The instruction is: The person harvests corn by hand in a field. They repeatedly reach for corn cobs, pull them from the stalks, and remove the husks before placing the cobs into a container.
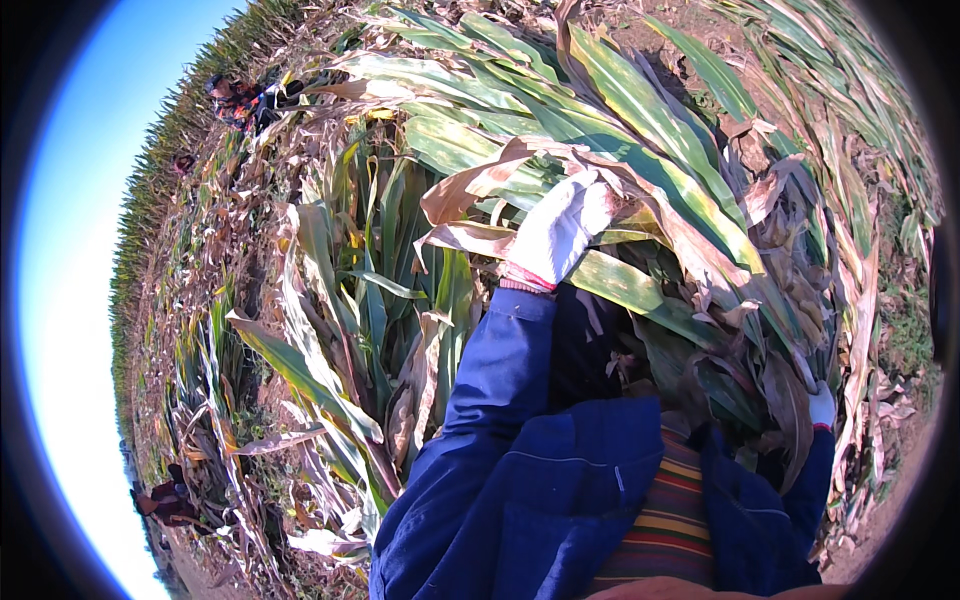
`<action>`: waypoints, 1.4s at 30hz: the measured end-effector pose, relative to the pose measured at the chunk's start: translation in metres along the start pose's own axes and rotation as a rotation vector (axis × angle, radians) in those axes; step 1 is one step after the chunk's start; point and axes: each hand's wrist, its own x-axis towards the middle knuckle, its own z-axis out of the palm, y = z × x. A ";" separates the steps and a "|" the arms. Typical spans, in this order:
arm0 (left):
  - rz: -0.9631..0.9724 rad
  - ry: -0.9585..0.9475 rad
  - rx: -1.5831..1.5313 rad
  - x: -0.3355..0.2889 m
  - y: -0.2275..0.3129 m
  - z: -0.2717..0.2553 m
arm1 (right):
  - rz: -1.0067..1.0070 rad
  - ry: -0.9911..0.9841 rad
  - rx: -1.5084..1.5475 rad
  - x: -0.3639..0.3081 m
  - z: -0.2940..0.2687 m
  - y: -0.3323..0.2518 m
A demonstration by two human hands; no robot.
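My left hand (565, 225), in a white glove with a red-edged cuff, is in the middle of the view. Its fingers are curled into a bundle of leafy cornstalks (640, 160), and the exact part in its grip is hidden by dry leaves. Long green and yellowing leaves fan out beyond the hand, with brown, curled ones around the wrist. At the lower right, my right hand (822, 405), also white-gloved, is beside the same bundle. Leaves and the view's angle hide most of its fingers. Both arms wear blue sleeves.
More cut cornstalks (380, 230) lie to the left, and others (840, 70) at the upper right. One person (245, 105) is low among the stalks at the far upper left; another dark red figure (172, 503) is at the lower left. Standing corn (150, 200) borders the field.
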 end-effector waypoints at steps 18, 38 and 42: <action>-0.102 0.187 0.317 0.027 -0.018 -0.002 | 0.020 0.127 -0.201 -0.016 -0.019 -0.023; -0.355 0.498 1.511 0.107 -0.086 -0.030 | -0.074 0.205 -0.232 -0.014 -0.002 -0.012; -0.383 0.436 1.583 0.104 -0.085 0.000 | -0.069 0.210 -0.218 -0.022 -0.006 -0.010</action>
